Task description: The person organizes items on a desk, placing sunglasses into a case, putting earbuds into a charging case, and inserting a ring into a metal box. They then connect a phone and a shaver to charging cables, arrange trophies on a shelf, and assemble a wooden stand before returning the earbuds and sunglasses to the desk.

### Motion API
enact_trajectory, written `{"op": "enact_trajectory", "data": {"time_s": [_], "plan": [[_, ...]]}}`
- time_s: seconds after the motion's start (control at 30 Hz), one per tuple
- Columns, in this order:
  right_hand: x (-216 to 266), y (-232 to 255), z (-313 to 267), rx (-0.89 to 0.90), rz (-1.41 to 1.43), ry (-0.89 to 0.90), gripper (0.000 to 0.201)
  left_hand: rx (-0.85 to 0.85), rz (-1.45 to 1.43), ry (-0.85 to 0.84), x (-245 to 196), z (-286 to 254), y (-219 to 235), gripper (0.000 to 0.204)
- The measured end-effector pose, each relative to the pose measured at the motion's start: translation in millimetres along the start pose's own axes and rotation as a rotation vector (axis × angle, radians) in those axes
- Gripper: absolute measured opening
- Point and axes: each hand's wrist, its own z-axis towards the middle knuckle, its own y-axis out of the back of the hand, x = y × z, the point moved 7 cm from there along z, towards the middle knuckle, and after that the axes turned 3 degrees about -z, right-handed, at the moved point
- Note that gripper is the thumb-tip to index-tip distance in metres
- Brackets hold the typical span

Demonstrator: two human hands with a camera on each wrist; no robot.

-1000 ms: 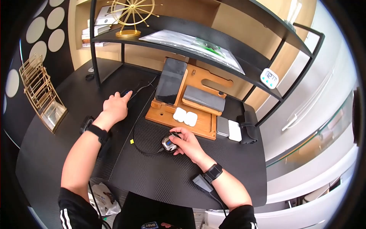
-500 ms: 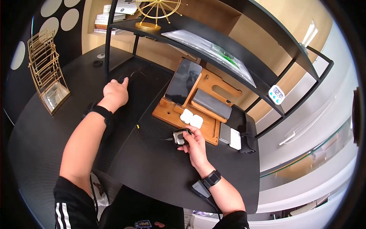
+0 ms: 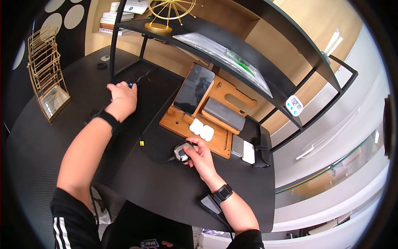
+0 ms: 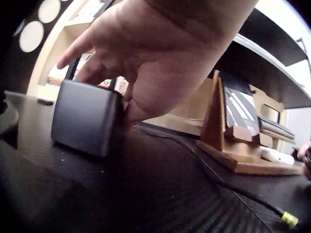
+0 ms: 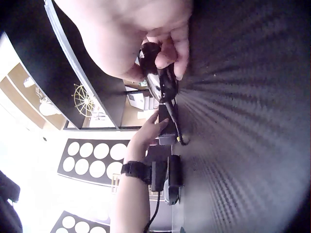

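Note:
In the head view my left hand (image 3: 123, 99) is over the left part of the desk, a small blue-lit display (image 3: 130, 85) beside its fingers. The left wrist view shows that hand (image 4: 146, 58) gripping a black box (image 4: 82, 116), thumb on one side and fingers behind the top edge. The box stands on the desk. My right hand (image 3: 202, 159) pinches a small silver-and-black rounded device (image 3: 181, 153), low over the desk. From the right wrist view, a black cable (image 5: 174, 121) runs from the device (image 5: 158, 75), held between thumb and fingers (image 5: 181, 56).
Behind the right hand is a wooden stand (image 3: 174, 124) with a phone (image 3: 195, 89), a grey case (image 3: 224, 114) and an open white case (image 3: 202, 130). A black shelf (image 3: 248, 87) spans the back; a gold wire rack (image 3: 47, 74) is at left. A cable tag (image 3: 141, 143) lies mid-desk.
My left hand's extended index finger has drawn in, and its fingers now grip the box. The right hand keeps hold of the device, its top face now tilted more into view.

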Motion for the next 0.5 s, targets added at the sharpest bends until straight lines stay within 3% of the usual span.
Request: {"op": "enact_trajectory", "data": {"time_s": [0.03,0.1,0.3,0.37,0.5], "plan": [[-0.7,-0.8,1.8,0.025,-0.062,-0.019,0.030,-0.115,0.044,-0.061,-8.9,-9.3,8.8,0.056],[-1.7,-1.1,2.5,0.028,-0.046,-0.022,0.030,-0.157,-0.120,-0.317,-34.6,-46.4,26.2,0.043],[-4.5,-2.2,3.0,0.026,-0.025,-0.056,0.032,0.059,-0.543,-0.829,-101.2,-120.1,28.1,0.051],[-8.7,-2.5,5.7,0.102,0.008,-0.006,0.032,0.172,-0.572,-0.884,-114.3,-131.4,22.8,0.061],[-6.6,-1.0,4.3,0.109,0.009,-0.004,0.034,0.020,-0.583,-0.850,-124.6,-138.6,15.3,0.065]]}}
